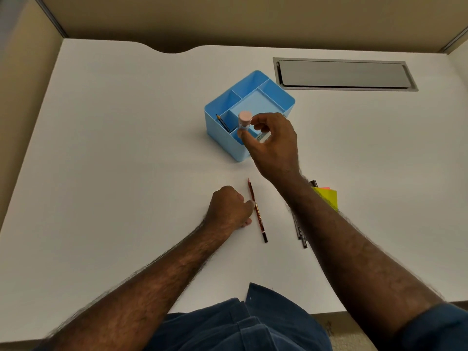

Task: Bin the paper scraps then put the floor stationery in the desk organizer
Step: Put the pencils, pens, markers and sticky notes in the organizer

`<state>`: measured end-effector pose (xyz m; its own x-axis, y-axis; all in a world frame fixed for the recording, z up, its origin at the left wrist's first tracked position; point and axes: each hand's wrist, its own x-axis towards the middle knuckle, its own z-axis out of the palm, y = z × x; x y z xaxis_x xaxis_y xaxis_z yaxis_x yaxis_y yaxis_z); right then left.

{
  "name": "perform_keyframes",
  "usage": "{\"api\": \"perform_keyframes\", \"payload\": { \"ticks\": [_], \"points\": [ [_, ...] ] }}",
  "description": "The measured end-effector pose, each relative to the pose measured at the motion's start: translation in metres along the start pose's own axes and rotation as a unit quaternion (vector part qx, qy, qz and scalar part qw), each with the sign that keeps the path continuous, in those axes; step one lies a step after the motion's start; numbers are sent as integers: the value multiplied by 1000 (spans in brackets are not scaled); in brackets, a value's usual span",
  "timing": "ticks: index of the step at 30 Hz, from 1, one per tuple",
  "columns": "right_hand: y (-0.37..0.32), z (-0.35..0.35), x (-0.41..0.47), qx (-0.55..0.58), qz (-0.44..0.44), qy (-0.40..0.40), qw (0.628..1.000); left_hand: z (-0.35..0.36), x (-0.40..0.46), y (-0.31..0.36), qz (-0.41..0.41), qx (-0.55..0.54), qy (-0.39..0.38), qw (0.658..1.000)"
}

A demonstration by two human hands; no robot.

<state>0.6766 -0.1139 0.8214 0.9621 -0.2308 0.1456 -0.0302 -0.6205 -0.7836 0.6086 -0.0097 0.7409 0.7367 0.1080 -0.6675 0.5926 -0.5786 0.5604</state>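
A person's right hand (272,140) is raised over a white desk (126,160), its thumb and fingertips pinching a small upright cylinder with a pale pink cap (245,122), possibly a glue stick. The hand holds it above the near front compartments of a light blue desk organizer (263,97), a box with several divided sections that stands near the middle of the desk. A dark pencil (222,122) leans inside the organizer's left front compartment. Nearer the person, the left hand (231,209) rests on the desk with its fingers curled, its fingertips touching a red-brown pencil (257,210) that lies flat on the surface, point aimed away; whether it grips the pencil cannot be told. To the right, partly hidden under the right forearm, lie a few dark pens (301,233) and a pad of yellow sticky notes (328,196) with an orange edge. A grey cable hatch (344,74) is set into the far right of the desk.
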Motion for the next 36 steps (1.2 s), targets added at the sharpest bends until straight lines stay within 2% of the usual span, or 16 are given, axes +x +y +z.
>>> {"api": "perform_keyframes", "payload": {
  "ticks": [12, 28, 33, 36],
  "points": [
    [17, 8, -4, -30, 25, -33, 999, -21, 7, 16, 49, -7, 66, 997],
    [15, 16, -31, -99, -14, -83, 991, -34, 2, 15, 89, -37, 45, 994],
    [4, 20, -44, -80, -42, -79, 993, -36, 1, 10, 104, 5, 18, 994],
    [-4, 24, -51, -72, -64, -104, 990, -38, 0, 7, 130, 80, 21, 988]
  ]
}}
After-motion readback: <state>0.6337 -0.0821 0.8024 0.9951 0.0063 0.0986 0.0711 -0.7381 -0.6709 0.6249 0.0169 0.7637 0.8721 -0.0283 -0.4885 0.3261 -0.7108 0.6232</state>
